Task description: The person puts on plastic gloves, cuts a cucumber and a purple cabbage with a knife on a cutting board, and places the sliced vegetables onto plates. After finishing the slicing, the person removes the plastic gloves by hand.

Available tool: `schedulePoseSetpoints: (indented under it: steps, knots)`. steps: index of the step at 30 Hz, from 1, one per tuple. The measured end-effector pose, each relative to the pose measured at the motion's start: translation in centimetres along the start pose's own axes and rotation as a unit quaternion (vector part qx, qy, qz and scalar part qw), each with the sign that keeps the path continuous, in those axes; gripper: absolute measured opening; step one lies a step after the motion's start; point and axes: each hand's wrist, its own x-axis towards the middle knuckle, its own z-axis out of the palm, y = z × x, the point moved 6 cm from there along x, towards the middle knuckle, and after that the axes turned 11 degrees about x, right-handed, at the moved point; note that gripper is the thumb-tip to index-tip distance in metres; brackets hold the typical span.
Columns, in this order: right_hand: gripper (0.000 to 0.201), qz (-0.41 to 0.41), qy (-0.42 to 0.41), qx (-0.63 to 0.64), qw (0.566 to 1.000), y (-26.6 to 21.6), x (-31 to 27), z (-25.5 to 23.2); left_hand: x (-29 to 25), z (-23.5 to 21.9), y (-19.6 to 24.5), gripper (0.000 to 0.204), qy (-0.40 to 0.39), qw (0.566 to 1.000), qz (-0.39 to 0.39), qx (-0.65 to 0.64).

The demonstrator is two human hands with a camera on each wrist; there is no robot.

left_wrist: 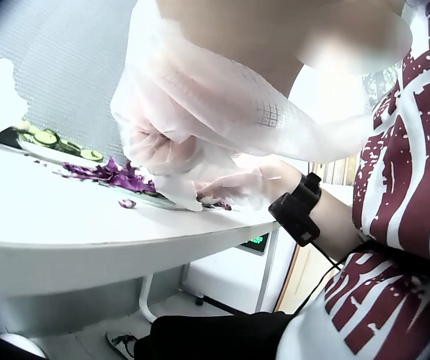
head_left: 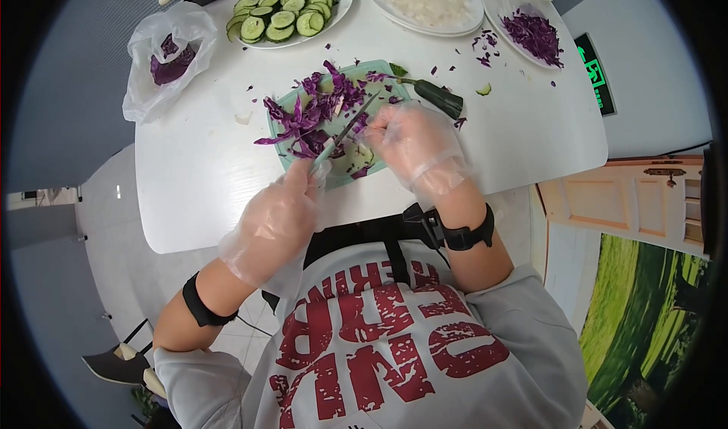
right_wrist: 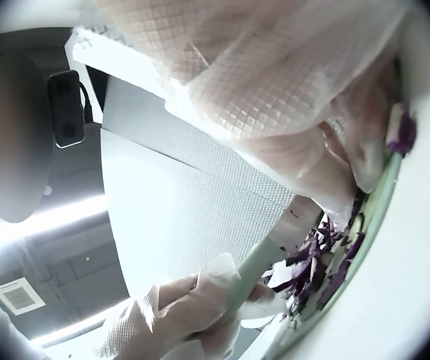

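My left hand [head_left: 277,213], in a clear plastic glove, grips a knife by its pale green handle [head_left: 324,153]; the blade [head_left: 354,119] points up and to the right over the cutting board. Shredded purple cabbage [head_left: 303,118] covers much of the light green board [head_left: 277,110]. Beside the blade, my gloved right hand [head_left: 417,144] has its fingers bunched, pinching purple cabbage [head_left: 362,122] at the fingertips, though the glove partly hides the hold. In the right wrist view, cabbage shreds [right_wrist: 312,262] lie under those fingers, close by the knife handle [right_wrist: 252,270].
Behind the board stand plates of cucumber slices [head_left: 284,8], translucent white slices [head_left: 425,4] and shredded cabbage [head_left: 535,38]. A plastic bag [head_left: 144,88] with cabbage inside is at left. One cucumber piece [head_left: 438,99] lies at the board's right corner. Scraps dot the white table [head_left: 182,209].
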Motion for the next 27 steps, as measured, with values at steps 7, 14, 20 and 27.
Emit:
schedulePoseSetpoints:
  steps: [7,14,20,27]
  knots:
    - [0.021,0.003,0.003,0.009,1.000,-0.1,-0.1,-0.1,-0.7,0.4,-0.5,0.018,-0.062,0.997,-0.053,-0.019]
    - [0.021,0.005,-0.004,0.000,1.000,-0.2,-0.1,0.0,-0.5,0.4,-0.8,0.015,-0.043,0.999,-0.012,-0.028]
    - [0.023,0.009,-0.004,-0.009,1.000,-0.3,0.0,-0.1,0.0,0.5,-0.3,0.014,-0.052,0.999,0.001,-0.006]
    - [0.017,0.005,-0.006,0.006,1.000,0.1,0.0,0.2,1.7,0.7,-0.1,0.011,-0.034,0.997,0.075,-0.006]
